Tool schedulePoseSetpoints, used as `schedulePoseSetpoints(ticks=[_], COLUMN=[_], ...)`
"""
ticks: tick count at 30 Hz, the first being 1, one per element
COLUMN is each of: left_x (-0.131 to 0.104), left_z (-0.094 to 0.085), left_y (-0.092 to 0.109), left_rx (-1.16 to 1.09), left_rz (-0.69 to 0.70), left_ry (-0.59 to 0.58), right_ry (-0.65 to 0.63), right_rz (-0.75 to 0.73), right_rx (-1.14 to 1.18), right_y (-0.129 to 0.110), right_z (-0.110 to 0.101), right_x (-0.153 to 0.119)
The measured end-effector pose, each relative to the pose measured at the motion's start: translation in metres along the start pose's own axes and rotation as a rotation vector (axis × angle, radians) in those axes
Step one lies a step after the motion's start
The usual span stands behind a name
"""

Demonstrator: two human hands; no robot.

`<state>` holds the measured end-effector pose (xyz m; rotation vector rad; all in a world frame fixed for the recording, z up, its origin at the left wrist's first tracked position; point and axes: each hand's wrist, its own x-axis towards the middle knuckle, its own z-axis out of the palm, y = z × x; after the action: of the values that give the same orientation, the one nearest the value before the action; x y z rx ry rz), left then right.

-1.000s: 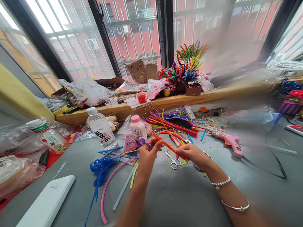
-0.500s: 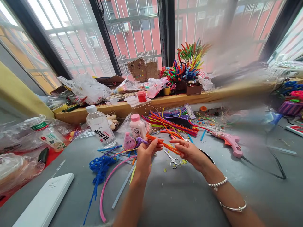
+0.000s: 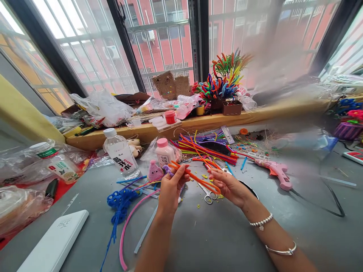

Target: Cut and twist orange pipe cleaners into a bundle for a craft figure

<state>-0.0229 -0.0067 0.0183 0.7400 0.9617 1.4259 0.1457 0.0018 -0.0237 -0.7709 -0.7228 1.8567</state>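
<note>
Orange pipe cleaners (image 3: 202, 181), bent into a loop at their right end, are pinched near their left end by my left hand (image 3: 171, 185). My right hand (image 3: 228, 186) is beside the looped end with its fingers apart and nothing in its grip. Below and behind the orange loop, small scissors (image 3: 209, 197) lie on the grey table (image 3: 210, 241) among yellow bits. A pink knitted figure (image 3: 155, 172) stands just behind my left hand, near a pink-capped bottle (image 3: 165, 153).
A pink glue gun (image 3: 276, 170) with its cord lies to the right. Coloured pipe cleaners (image 3: 204, 148) are heaped at the back. Blue yarn-like pieces (image 3: 120, 202), a water bottle (image 3: 120, 155) and a white power bank (image 3: 53, 241) are at the left.
My right hand has let go of the orange pipe cleaners, and its fingers have spread. The looped end now shows, tilted down to the right. My left hand has shifted slightly left.
</note>
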Motion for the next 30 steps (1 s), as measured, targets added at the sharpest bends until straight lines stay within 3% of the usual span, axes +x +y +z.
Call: schedulePoseSetpoints(ticks=[7,12,19,25,30], left_x=[0.001,0.0,0.005,0.008,0.01], left_z=[0.0,0.001,-0.008,-0.026,-0.038], left_y=[-0.003,-0.004,0.004,0.022,0.028], left_rx=[0.053,0.115,0.144,0.303,0.698], left_rz=[-0.032,-0.014,0.066,0.124,0.033], left_ry=[-0.035,-0.044,0.018,0.038,-0.084], right_ry=[-0.33,-0.414,-0.366,-0.25,-0.036], right_rz=[0.116,0.131,0.115,-0.01,-0.134], right_rx=[-0.276,-0.324,-0.387,-0.506,-0.478], right_y=[0.005,0.007,0.002,-0.006,-0.01], right_z=[0.003,0.0,0.001,-0.008,-0.017], right_x=[-0.006,-0.004,-0.004,-0.002,0.004])
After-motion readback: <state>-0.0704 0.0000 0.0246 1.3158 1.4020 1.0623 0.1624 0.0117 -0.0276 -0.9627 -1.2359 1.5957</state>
